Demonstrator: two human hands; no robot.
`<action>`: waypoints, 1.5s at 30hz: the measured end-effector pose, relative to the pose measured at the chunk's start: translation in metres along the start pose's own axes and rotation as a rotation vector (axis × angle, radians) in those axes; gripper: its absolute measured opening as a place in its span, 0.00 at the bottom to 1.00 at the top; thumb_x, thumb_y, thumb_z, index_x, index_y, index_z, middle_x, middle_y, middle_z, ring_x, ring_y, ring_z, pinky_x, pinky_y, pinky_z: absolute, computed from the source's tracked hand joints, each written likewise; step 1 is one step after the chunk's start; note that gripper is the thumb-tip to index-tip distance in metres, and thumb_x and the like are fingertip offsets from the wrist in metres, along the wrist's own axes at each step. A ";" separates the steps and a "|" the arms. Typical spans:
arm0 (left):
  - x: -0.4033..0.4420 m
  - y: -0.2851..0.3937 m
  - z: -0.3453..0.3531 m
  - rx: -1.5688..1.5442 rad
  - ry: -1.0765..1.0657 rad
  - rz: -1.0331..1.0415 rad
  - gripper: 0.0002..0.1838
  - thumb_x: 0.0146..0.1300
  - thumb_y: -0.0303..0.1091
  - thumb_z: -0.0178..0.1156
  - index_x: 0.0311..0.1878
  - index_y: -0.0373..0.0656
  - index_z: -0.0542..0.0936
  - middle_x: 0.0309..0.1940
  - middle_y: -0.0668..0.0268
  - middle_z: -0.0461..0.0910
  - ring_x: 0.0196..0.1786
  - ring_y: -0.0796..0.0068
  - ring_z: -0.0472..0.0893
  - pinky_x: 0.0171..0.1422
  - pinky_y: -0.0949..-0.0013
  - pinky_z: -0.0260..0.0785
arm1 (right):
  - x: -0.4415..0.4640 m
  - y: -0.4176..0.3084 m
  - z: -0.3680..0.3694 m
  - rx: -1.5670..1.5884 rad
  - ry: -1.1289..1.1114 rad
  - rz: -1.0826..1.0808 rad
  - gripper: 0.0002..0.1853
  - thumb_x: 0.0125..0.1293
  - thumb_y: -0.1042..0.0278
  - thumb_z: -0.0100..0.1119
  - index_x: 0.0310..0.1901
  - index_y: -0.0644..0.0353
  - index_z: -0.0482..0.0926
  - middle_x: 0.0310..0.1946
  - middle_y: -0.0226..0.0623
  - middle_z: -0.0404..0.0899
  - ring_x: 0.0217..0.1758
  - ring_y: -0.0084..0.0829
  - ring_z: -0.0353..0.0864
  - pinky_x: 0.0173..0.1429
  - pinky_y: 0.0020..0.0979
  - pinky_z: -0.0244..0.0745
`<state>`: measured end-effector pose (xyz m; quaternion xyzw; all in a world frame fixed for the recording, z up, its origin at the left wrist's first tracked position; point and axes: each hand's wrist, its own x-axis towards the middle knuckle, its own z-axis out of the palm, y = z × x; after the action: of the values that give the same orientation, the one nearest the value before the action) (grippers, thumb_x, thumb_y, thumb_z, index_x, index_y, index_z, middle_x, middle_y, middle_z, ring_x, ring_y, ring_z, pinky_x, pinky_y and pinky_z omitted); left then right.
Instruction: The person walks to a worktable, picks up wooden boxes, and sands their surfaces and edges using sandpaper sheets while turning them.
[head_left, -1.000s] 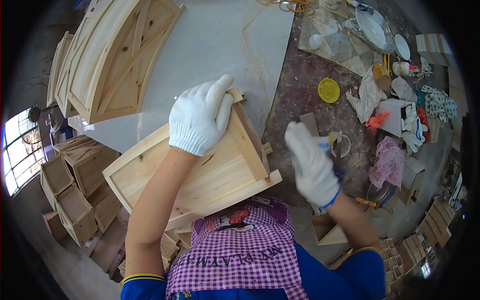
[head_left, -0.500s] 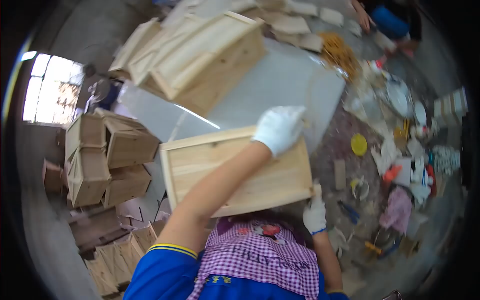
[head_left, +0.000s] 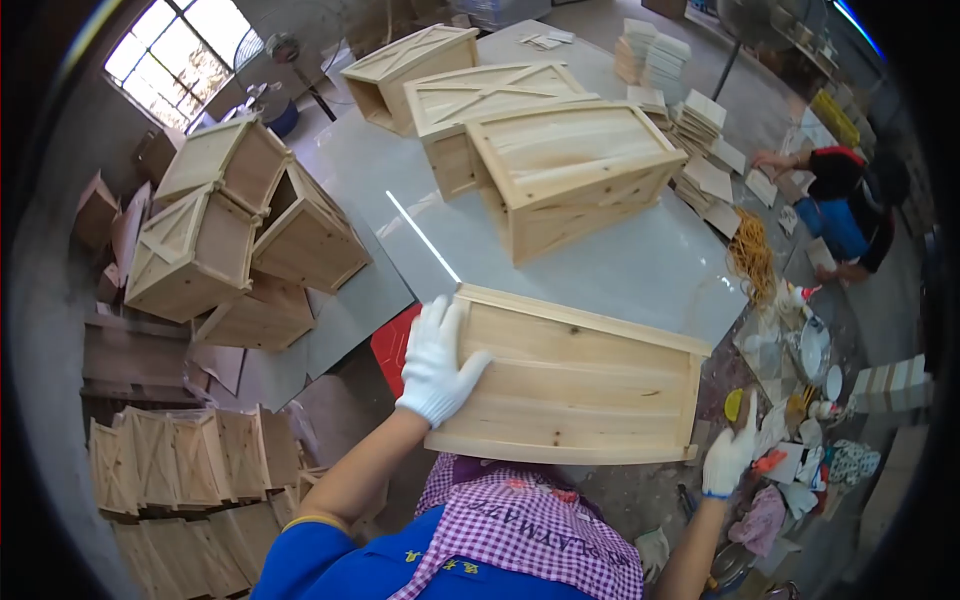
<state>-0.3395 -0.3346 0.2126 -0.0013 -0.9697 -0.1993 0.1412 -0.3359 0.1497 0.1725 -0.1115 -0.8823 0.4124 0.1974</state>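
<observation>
In front of me a pale wooden crate (head_left: pixel 575 385) lies with a broad plank side facing up and raised strips along its edges. My left hand (head_left: pixel 437 365), in a white knit glove, rests against the crate's left end. Its fingers are stretched out and the thumb lies over the plank face. Beyond the right end, my gloved right hand (head_left: pixel 730 458) is held apart from the wood, with a finger extended and nothing visible in it. The crate's near edge is close to my checked apron (head_left: pixel 530 535).
More wooden crates (head_left: pixel 580 165) stand on the grey tabletop (head_left: pixel 400 235). Stacked crates (head_left: pixel 195 235) and rows of panels (head_left: pixel 190 460) are at left. At right are orange bands (head_left: pixel 752 250), a yellow lid (head_left: pixel 733 405), cloths, tools and a crouching person (head_left: pixel 850 215) beside stacked boards.
My left hand has moved from the crate's far right part to its left end. My right hand has come off the near right corner. The view has shifted, showing more of the room.
</observation>
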 end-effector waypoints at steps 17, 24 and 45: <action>-0.042 -0.031 -0.008 -0.658 -0.541 -0.616 0.54 0.66 0.58 0.66 0.87 0.44 0.52 0.67 0.34 0.78 0.67 0.34 0.80 0.73 0.45 0.72 | -0.016 -0.245 0.252 -0.169 -0.737 -0.918 0.28 0.64 0.80 0.60 0.68 0.60 0.81 0.69 0.54 0.79 0.75 0.60 0.74 0.82 0.53 0.65; -0.054 -0.035 0.012 -0.857 -0.405 -0.611 0.46 0.73 0.51 0.62 0.85 0.41 0.56 0.68 0.35 0.77 0.68 0.38 0.80 0.73 0.49 0.72 | -0.032 -0.222 0.184 -0.407 -0.652 -0.603 0.30 0.68 0.76 0.60 0.73 0.54 0.77 0.65 0.52 0.82 0.66 0.58 0.81 0.71 0.53 0.75; -0.056 -0.051 0.022 -1.063 -0.303 -0.412 0.37 0.80 0.42 0.53 0.83 0.32 0.58 0.61 0.31 0.79 0.63 0.38 0.83 0.68 0.52 0.75 | -0.073 -0.327 0.247 -0.359 -0.734 -0.409 0.25 0.64 0.77 0.63 0.65 0.57 0.82 0.55 0.53 0.86 0.54 0.51 0.89 0.56 0.47 0.84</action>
<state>-0.2945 -0.3703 0.1583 0.0882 -0.7263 -0.6790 -0.0608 -0.3903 -0.2534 0.2623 0.1861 -0.9552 0.2180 -0.0736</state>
